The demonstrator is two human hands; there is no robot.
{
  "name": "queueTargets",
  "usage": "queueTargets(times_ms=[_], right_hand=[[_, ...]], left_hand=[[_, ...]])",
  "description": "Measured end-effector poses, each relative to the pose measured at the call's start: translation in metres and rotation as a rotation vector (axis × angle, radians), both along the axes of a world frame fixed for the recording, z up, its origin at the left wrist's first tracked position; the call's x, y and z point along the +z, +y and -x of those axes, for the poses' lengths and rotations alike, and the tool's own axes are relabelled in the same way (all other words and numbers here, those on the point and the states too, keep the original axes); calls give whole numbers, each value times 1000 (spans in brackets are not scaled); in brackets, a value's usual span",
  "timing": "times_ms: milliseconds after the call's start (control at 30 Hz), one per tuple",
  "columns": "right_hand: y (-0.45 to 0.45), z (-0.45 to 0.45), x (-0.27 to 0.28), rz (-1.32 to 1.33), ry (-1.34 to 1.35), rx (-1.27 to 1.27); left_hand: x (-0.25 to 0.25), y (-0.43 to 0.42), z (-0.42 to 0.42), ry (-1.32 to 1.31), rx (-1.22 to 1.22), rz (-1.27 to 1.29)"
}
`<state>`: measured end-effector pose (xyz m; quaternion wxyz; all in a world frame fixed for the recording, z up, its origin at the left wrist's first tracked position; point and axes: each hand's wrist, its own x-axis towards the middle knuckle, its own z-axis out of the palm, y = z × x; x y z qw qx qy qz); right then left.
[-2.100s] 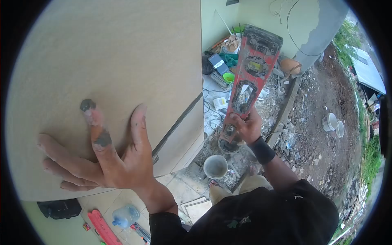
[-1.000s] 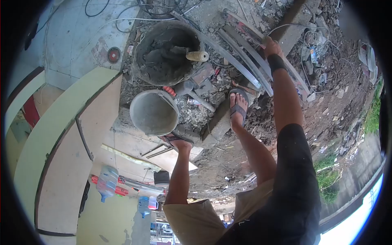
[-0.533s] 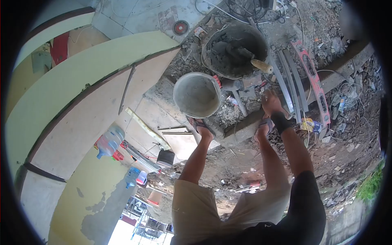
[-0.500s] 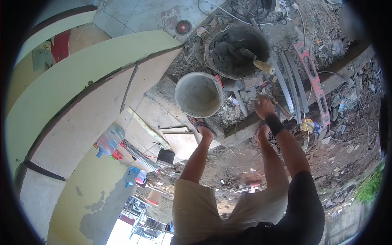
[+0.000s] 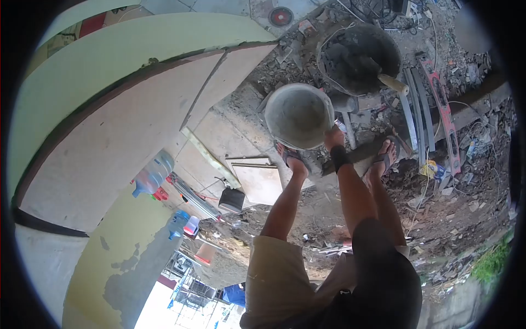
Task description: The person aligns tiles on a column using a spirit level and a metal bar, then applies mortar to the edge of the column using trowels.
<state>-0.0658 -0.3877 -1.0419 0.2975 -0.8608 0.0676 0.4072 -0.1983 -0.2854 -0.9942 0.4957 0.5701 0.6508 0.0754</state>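
A grey-crusted bucket [image 5: 298,118] stands by my left foot, with a grey coating inside. My right hand [image 5: 333,137], below a black wristband, is closed at its lower right rim, the fingertips partly hidden. Behind it to the right is a larger dark bucket [image 5: 350,60] with dark grey mix inside. A tool with a wooden handle [image 5: 393,84] rests in that bucket, the handle sticking out over the rim. Between the buckets lies a hammer [image 5: 348,126], partly covered by the smaller bucket. My left hand is out of the picture.
At the right lie metal bars [image 5: 419,112] and a red spirit level [image 5: 442,118]. A cutting disc [image 5: 280,16] is on the tiles at the top. Tile pieces [image 5: 256,183] lie left of my feet, near a curved wall [image 5: 137,104]. Rubble covers the ground.
My right hand has moved left, from beside the hammer to the smaller bucket's rim. The whole view has shifted, and my right foot now shows more fully.
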Motion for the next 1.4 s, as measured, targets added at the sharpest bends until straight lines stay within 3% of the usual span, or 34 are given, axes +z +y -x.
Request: queueTargets(times_ms=[100,167,200,300,367,433,467,500,533,567,600,633,667,767,800,833,900,967,1100,1167,1200,1233,1267,1300,1333,1367,1400], right_hand=[[-49,11,45,-6,-130,-35],[-84,5,59,20,139,74],[-103,0,52,24,128,73],[-137,14,52,-1,251,166],[-121,-7,71,224,213,242],[-45,-52,142,308,-348,191],[-16,-61,143,118,-438,203],[13,-73,133,-72,-523,217],[49,-74,110,-189,-380,282],[82,-55,52,-238,-231,263],[97,-47,19,-199,-126,245],[86,-46,3,-73,-107,164],[54,-48,-3,67,-129,30],[-113,-53,65,339,-233,-495],[-131,-50,83,319,-247,-633],[-103,-41,61,280,-210,-681],[86,-19,-33,-51,15,-715],[222,-14,-53,-495,333,-818],[220,-28,45,-1151,716,-980],[193,-55,145,-1297,723,-907],[182,-108,286,-1286,682,-885],[174,-126,341,-1277,547,-678],[172,-135,398,-1318,541,-689],[169,-150,451,-1299,412,-475],[167,-158,502,-1395,577,-559],[170,-169,570,-1363,428,-413],[174,-171,613,-1520,412,-336]], left_hand=[[-14,-5,13,-154,199,93],[-11,-7,8,155,-260,-140],[-7,-6,6,230,-392,-215],[-2,-3,13,273,-464,-145],[-2,-2,15,311,-487,-162],[-7,-2,21,351,-508,-203],[-10,-2,23,378,-529,-242],[-15,-3,26,410,-552,-277],[-19,-4,29,448,-586,-329],[-26,-3,30,488,-639,-399],[-33,-1,31,547,-684,-470],[-43,4,36,589,-756,-571],[-48,16,15,662,-369,-260],[-8,70,29,489,-270,-140],[22,96,33,422,-297,-140],[67,126,37,384,-332,-167],[197,199,32,368,-388,-347],[376,280,-9,381,-450,-717],[780,375,-126,450,-527,-1818],[924,382,-180,489,-450,-2214],[992,361,-167,499,-326,-2351],[1029,360,-172,496,-287,-2385],[1049,362,-173,471,-252,-2376],[1058,361,-173,422,-229,-2366],[1071,358,-169,379,-216,-2359],[1068,359,-172,303,-317,-2397],[1059,359,-179,163,-278,-2335]])
